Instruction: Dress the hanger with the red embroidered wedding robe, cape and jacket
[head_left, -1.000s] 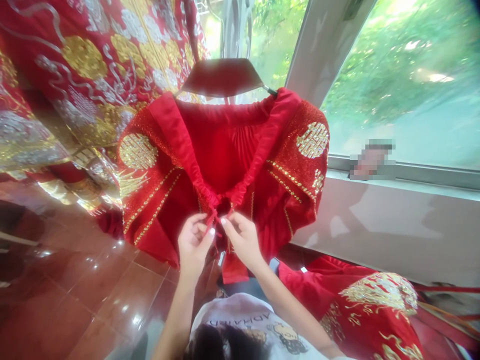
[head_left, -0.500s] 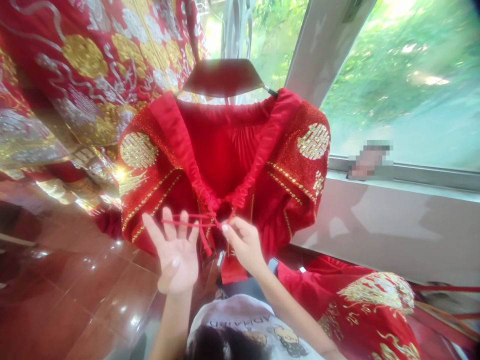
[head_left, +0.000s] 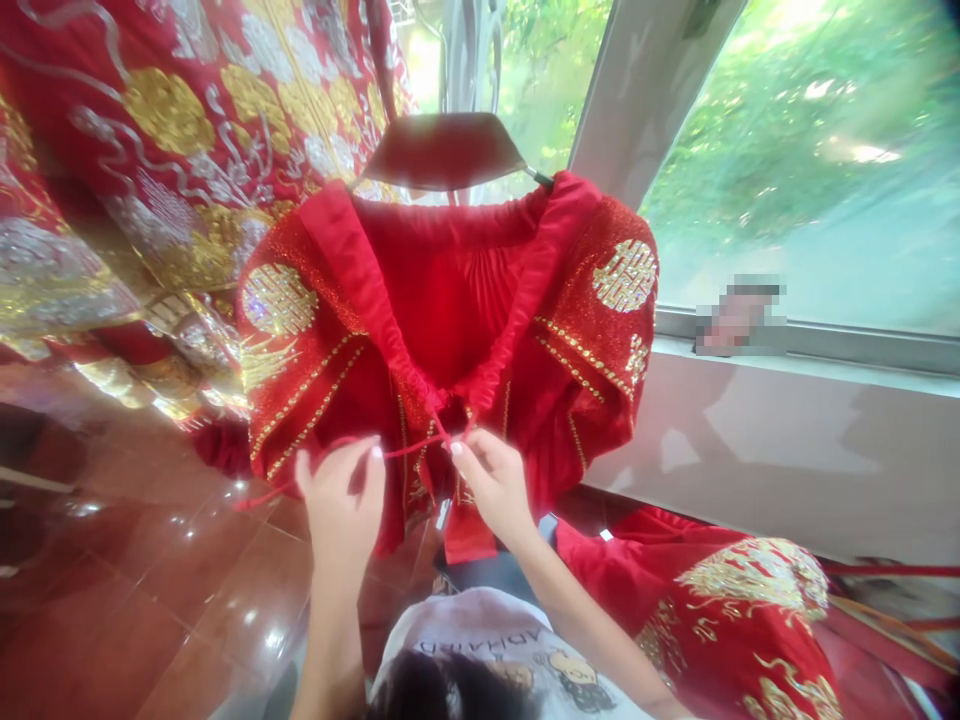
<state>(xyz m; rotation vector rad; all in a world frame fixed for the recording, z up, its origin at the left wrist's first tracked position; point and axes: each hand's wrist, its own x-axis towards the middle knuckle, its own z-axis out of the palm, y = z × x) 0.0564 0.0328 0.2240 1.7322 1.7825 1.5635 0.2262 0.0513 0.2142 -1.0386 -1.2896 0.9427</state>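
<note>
A red jacket with gold beaded trim and round silvery emblems hangs in front of me on a hanger. Its gathered neckline comes together at the front, where a thin red drawstring emerges. My left hand pinches the string between thumb and finger, left of the neckline, and a loose end trails out past it to the left. Close under the gathers, my right hand is closed with thumb and finger on the drawstring where the strands cross. The string runs fairly straight between both hands.
Another heavily embroidered red garment hangs at the upper left. More red embroidered cloth lies at the lower right. A window and its white sill wall stand on the right. Tiled floor shows at the lower left.
My left hand was spread with the string looped across its fingers; now it has turned and pinches the string. My right hand keeps its hold near the neckline.
</note>
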